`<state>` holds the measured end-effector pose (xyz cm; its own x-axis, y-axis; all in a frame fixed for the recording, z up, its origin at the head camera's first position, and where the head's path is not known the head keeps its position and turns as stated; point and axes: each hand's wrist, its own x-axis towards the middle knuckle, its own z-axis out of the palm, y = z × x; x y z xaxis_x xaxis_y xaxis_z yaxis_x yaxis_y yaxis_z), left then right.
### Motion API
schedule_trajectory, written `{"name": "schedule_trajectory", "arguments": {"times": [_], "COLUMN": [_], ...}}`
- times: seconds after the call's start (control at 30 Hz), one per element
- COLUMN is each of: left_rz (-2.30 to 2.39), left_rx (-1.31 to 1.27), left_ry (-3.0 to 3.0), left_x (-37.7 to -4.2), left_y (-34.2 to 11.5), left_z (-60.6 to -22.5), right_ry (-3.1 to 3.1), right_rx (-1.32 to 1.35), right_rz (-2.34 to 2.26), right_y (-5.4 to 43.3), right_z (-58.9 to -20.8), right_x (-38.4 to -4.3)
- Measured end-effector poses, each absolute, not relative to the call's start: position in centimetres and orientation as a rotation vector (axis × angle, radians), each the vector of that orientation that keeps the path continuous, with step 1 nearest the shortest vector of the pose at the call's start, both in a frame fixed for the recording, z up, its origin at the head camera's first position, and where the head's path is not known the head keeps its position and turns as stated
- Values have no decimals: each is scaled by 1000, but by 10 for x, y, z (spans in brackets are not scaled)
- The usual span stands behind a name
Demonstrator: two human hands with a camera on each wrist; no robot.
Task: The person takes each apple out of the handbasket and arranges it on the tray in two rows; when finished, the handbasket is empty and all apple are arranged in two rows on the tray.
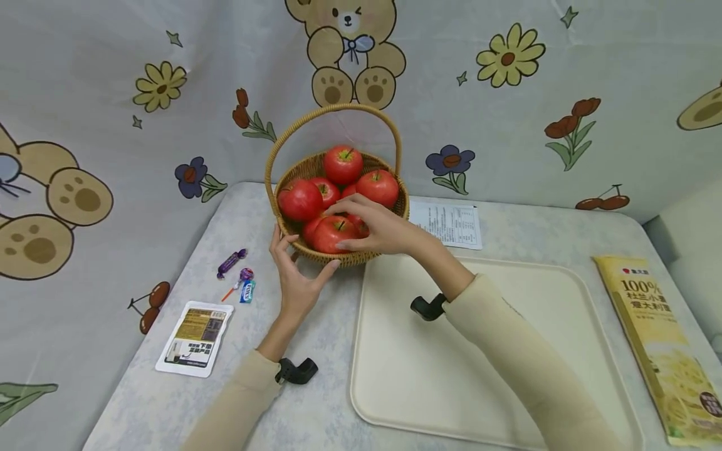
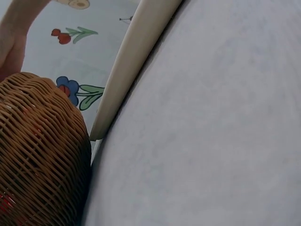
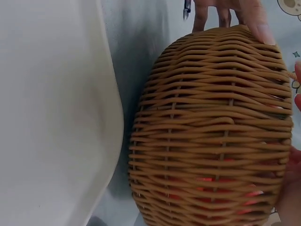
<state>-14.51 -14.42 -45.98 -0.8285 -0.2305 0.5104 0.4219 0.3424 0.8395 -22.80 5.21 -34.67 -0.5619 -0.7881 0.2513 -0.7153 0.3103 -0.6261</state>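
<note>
Left hand (image 1: 296, 287) holds the wicker basket (image 3: 207, 122) at its near-left side; right hand (image 1: 383, 227) arches over, gripping the front apple (image 1: 329, 235) inside; a yellow packet (image 1: 657, 351) at right reads "100%"

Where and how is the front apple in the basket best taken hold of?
Probably across its rounded near and far flanks, coming down from above on the near side. The front apple sits stem up, its round top above the front rim of the basket, and the handle arches farther back, leaving the near side freer.
</note>
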Motion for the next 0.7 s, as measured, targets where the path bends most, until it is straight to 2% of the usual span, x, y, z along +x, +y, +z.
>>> {"name": "schedule_trajectory", "arguments": {"times": [0.17,0.4,0.7], "left_rz": [-1516,-1511,-1510], "left_rx": [-176,-203,-187], "left_ry": [-2039,-2037,-2047], "left_x": [-145,-131,-130], "left_y": [-143,-133,-131], "left_z": [-465,-433,-435], "right_ry": [2449,2430,2434], "right_rx": [-1388,-1414,-1416], "right_rz": [-955,-924,-967], "right_y": [45,44,45], "right_z": [-354,-355,-357], "right_x": [-235,-236,-236]}}
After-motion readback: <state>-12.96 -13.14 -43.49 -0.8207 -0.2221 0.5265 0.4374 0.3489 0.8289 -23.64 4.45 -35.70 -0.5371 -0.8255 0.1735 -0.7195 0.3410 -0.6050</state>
